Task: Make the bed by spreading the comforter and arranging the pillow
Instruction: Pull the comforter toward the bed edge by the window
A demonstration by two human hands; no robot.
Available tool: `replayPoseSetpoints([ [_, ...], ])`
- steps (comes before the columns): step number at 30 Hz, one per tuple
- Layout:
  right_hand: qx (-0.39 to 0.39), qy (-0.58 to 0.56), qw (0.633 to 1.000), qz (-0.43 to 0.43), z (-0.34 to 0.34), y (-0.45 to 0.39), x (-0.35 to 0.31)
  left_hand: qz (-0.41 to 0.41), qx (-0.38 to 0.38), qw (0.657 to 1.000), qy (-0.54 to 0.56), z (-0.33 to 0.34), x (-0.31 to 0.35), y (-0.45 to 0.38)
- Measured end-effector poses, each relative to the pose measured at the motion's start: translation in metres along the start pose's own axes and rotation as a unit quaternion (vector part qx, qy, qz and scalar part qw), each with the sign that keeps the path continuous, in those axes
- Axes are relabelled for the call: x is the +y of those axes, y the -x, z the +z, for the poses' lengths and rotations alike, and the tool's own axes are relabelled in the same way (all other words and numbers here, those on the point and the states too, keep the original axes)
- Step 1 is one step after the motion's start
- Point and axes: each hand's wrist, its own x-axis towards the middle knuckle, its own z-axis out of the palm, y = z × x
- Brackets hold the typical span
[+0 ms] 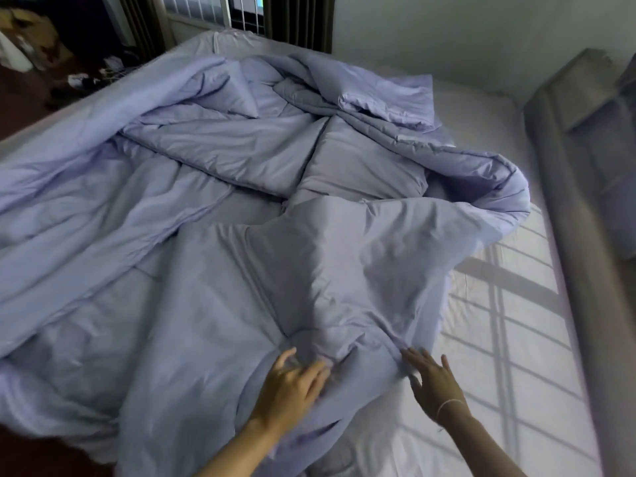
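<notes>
Reaching hands (pixel 290 380) splayed over comforter (pixel 213 270)

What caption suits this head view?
Two hands, left and right, reach onto a rumpled lavender comforter over a white sheet.

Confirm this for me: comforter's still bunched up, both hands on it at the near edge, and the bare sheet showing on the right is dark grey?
Not quite. In the head view the bare sheet is white, not dark grey. The comforter is bunched, with the left hand and right hand at its near edge.
</notes>
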Motion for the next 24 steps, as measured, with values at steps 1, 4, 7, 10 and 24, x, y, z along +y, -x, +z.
replayPoseSetpoints([
  [1, -0.002, -0.027, 1.0, 0.015, -0.007, -0.003, -0.005, -0.013, 0.036, 0.999, 0.008, -0.005, -0.007, -0.007],
  [4, 0.069, -0.128, 0.989, 0.016, -0.03, -0.026, -0.026, -0.092, 0.099, 0.991, -0.008, -0.028, -0.032, -0.042],
  [7, 0.146, -0.14, 0.979, -0.02, -0.056, -0.067, -0.058, -0.159, 0.088, 0.983, -0.031, -0.039, -0.063, -0.087],
  [10, 0.121, -0.134, 0.984, 0.0, -0.084, -0.108, -0.098, -0.192, -0.004, 0.981, -0.028, -0.042, -0.089, -0.135],
  [24, 0.033, 0.054, 0.993, 0.099, -0.013, -0.219, -0.078, -0.302, -0.203, 0.931, -0.042, 0.046, -0.2, -0.173],
])
